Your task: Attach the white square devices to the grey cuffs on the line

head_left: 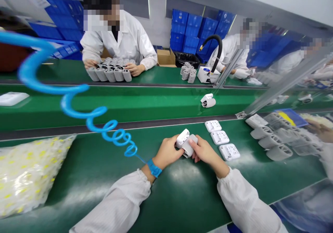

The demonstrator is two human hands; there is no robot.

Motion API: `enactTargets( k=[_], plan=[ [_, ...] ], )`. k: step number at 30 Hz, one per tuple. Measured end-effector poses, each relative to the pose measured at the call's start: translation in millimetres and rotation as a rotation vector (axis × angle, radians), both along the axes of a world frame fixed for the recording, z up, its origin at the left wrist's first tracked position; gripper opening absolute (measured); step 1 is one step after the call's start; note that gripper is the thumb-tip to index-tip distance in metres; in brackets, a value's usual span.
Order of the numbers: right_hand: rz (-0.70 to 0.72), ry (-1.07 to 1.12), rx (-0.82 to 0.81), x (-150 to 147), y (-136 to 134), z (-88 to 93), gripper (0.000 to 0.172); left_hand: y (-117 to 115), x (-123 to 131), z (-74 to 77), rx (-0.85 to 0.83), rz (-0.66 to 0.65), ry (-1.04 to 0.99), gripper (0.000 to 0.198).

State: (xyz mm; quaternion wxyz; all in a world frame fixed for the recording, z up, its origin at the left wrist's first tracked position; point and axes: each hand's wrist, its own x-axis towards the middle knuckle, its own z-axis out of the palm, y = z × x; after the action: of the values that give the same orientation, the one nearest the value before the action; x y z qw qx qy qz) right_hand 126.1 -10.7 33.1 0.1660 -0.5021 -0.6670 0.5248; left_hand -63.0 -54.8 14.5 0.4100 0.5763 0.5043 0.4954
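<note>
My left hand (168, 152) and my right hand (205, 153) grip a small white plastic housing (185, 142) from either side, just above the green workbench mat (166, 205). A grey sleeve with a rolled end (189, 146) sits against the housing, partly hidden by my right fingers. To the right of my right hand lie three flat white perforated plates (220, 137) in a row. Several grey sleeves (272, 142) stand further right. A blue wrist strap (154, 168) circles my left wrist, and its coiled blue cord (73, 94) rises toward the upper left.
A clear bag of white-and-yellow parts (28, 175) lies to my left. Beyond my mat runs a green conveyor belt (125, 108) carrying a white unit (208, 101). Across it, a co-worker (119, 42) handles grey sleeves. Blue stacked crates (184, 31) stand behind.
</note>
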Motion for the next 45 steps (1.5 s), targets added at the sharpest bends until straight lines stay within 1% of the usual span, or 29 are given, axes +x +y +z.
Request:
enactTargets(
  k=[2, 3, 4, 6, 8, 9, 11, 13, 16, 18, 20, 22, 25, 27, 29, 32, 35, 39, 42, 45],
  plan=[
    [0.072, 0.006, 0.029, 6, 1, 4.7, 0.05, 3, -2, -1.0, -0.104, -0.014, -0.159, 0.042],
    [0.082, 0.032, 0.034, 10, 2, 7.7, 0.052, 4, -3, -1.0, -0.153, -0.04, -0.259, 0.043],
    [0.062, 0.075, 0.047, 13, 3, 11.0, 0.053, 5, -4, -0.6, -0.189, -0.074, -0.366, 0.045],
    [-0.041, 0.211, 0.108, 16, 5, 16.9, 0.051, 5, -4, 1.2, -0.229, -0.149, -0.566, 0.05],
    [-0.111, 0.381, 0.157, 16, 4, 20.5, 0.037, 4, -4, 3.5, -0.256, -0.193, -0.704, 0.052],
    [-0.096, 0.456, 0.148, 14, 3, 21.3, 0.034, 3, -4, 4.4, -0.275, -0.206, -0.747, 0.052],
    [0.001, 0.544, 0.052, 10, -1, 21.3, 0.045, 0, -4, 5.2, -0.317, -0.239, -0.784, 0.054],
    [0.092, 0.564, -0.062, 9, -4, 20.0, 0.051, -2, -5, 4.4, -0.339, -0.276, -0.781, 0.056],
    [0.174, 0.529, -0.167, 13, -4, 17.7, 0.053, -3, -7, 1.5, -0.352, -0.327, -0.687, 0.057],
    [0.233, 0.479, -0.187, 18, -1, 15.8, 0.056, -4, -7, -0.1, -0.37, -0.36, -0.58, 0.055],
    [0.286, 0.413, -0.168, 22, 0, 13.4, 0.057, -6, -4, -0.5, -0.387, -0.383, -0.493, 0.051],
    [0.314, 0.354, -0.11, 26, 0, 11.2, 0.055, -9, 0, 0.3, -0.372, -0.372, -0.448, 0.047],
    [0.343, 0.29, 0.0, 30, -3, 9.7, 0.055, -15, 6, 3.1, -0.299, -0.344, -0.358, 0.04],
    [0.404, 0.237, 0.089, 33, -4, 10.5, 0.058, -18, 8, 5.7, -0.222, -0.341, -0.219, 0.032],
    [0.475, 0.166, 0.213, 36, -4, 11.6, 0.059, -20, 7, 8.7, -0.116, -0.326, -0.041, 0.028],
    [0.52, 0.062, 0.421, 41, -4, 10.9, 0.064, -21, 2, 12.7, 0.044, -0.298, 0.197, 0.029],
    [0.561, 0.011, 0.553, 43, -5, 6.1, 0.072, -20, -4, 12.9, 0.139, -0.292, 0.358, 0.03],
    [0.613, 0.009, 0.658, 43, -8, -1.5, 0.074, -19, -7, 7.2, 0.177, -0.278, 0.454, 0.035],
    [0.583, 0.025, 0.718, 41, -11, -6.6, 0.071, -20, -5, 2.9, 0.19, -0.245, 0.476, 0.035],
    [0.545, 0.04, 0.771, 39, -14, -12.7, 0.072, -22, -1, 1.2, 0.199, -0.207, 0.464, 0.029]
  ],
)
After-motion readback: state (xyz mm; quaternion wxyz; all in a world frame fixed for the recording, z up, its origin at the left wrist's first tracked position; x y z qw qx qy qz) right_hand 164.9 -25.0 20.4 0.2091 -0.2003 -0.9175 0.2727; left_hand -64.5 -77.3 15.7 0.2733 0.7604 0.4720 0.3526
